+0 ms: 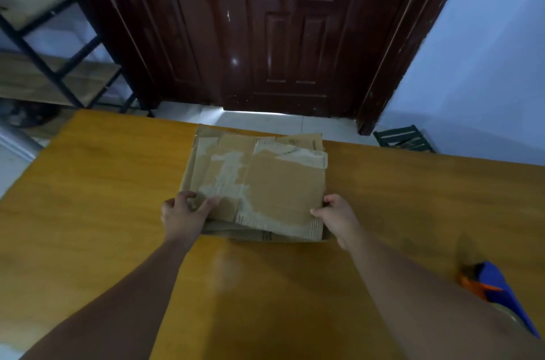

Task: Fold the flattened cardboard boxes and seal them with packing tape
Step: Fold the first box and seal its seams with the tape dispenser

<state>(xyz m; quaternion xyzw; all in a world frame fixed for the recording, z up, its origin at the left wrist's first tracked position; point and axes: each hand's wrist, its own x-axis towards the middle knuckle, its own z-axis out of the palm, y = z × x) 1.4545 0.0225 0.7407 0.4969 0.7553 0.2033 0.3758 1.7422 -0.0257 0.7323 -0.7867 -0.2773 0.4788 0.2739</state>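
Note:
A stack of flattened brown cardboard boxes (274, 182) lies on the yellow wooden table (103, 197), its top sheet marked with pale patches of torn tape. My left hand (184, 213) grips the near left corner of the top sheet, thumb on top. At the near right corner, my right hand (336, 212) holds the edge with its fingers curled around it. A blue and orange tape dispenser (495, 289) rests at the table's right side, partly hidden behind my right forearm.
A dark wooden door (265, 35) stands beyond the table's far edge. A metal shelf rack (44, 58) is at the back left, and a dark slatted stool (404, 140) sits on the floor at the back right.

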